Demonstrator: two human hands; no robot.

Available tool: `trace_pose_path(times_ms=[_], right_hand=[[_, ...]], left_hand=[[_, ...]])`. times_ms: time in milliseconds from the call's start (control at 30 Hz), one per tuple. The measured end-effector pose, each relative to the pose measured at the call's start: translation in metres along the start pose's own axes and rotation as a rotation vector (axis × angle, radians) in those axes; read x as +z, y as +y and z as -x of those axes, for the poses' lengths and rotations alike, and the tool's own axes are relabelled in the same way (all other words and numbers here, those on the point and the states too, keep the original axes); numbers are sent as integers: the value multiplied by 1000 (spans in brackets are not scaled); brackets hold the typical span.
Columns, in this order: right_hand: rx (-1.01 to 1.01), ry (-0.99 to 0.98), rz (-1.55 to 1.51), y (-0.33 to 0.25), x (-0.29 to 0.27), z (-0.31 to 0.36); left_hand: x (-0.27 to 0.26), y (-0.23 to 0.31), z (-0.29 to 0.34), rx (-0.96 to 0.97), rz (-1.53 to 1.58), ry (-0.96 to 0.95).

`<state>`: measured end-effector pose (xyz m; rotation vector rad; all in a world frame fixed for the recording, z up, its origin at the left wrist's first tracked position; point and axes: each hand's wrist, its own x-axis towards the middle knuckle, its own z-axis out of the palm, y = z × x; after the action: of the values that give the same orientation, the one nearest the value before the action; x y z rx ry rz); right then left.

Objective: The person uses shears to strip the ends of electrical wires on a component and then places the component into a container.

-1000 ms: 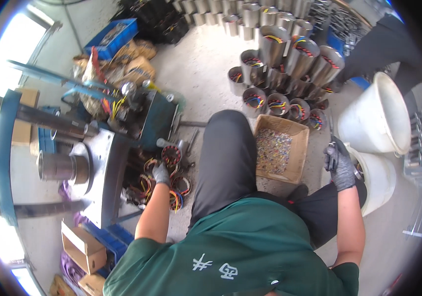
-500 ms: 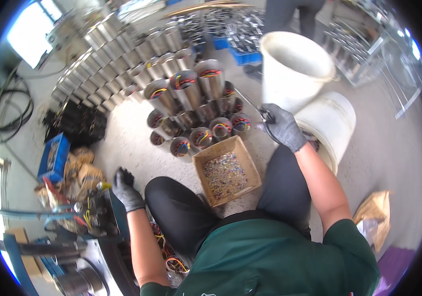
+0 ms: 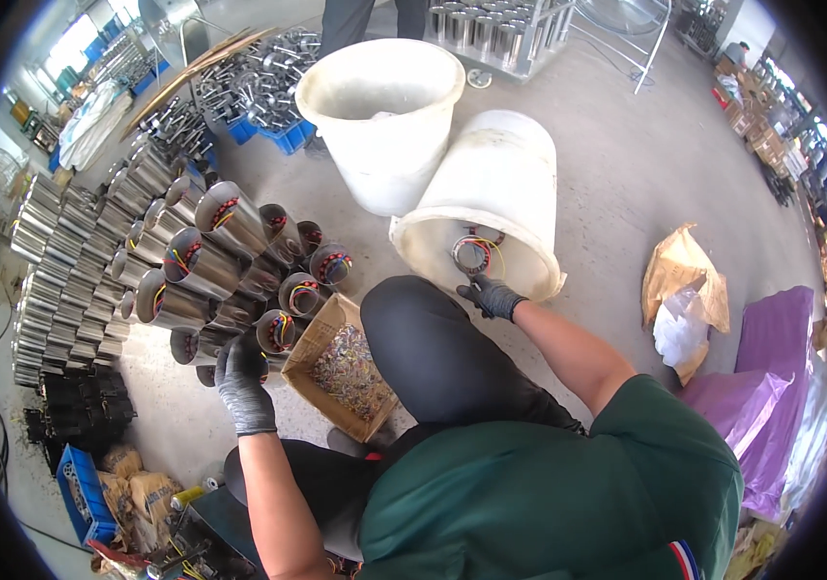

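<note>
Over grey concrete [image 3: 607, 227], held grey-gloved right hand [image 3: 493, 299] by wire-wound metal ring [image 3: 471, 271] in tipped white bucket [image 3: 495, 169], grey-gloved left hand [image 3: 244, 389] near left-side steel cylinders [image 3: 210, 274]; couldn't tell either grip.

Left hand [image 3: 244, 387] and right hand [image 3: 493, 297], grey-gloved, either side of a cardboard box [image 3: 312, 387] of scraps [image 3: 348, 370]

Just left of the box, the left hand is near open metal tubes [image 3: 203, 269] with coils [image 3: 333, 271] inside; right of the box, past a dark-trousered knee [image 3: 413, 329], the right hand reaches a wire-wound ring [image 3: 461, 255] in the mouth of a tipped white bucket [image 3: 502, 169]; an upright white bucket [image 3: 384, 155] stands beyond the box, a brown paper bag [image 3: 669, 266] and purple sheeting [image 3: 771, 372] well to the box's right
</note>
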<state>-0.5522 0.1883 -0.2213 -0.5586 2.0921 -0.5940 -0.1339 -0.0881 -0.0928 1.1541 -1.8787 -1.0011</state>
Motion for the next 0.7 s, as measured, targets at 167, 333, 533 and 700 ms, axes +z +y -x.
trace_pose_path(times_ms=[167,333,533,700], right_hand=[[-4,216,225,53,16,-31],[-324,413,432,36,7,-80],[-278,319,724,29,-4,-142],[-181,189,964,17,17,-156]], left_hand=[[25,31,8,-133,288,-11],[44,27,6,-57,157,-154],[59,36,10,263,-317,-257],[49,21,18,235,-439,-338]])
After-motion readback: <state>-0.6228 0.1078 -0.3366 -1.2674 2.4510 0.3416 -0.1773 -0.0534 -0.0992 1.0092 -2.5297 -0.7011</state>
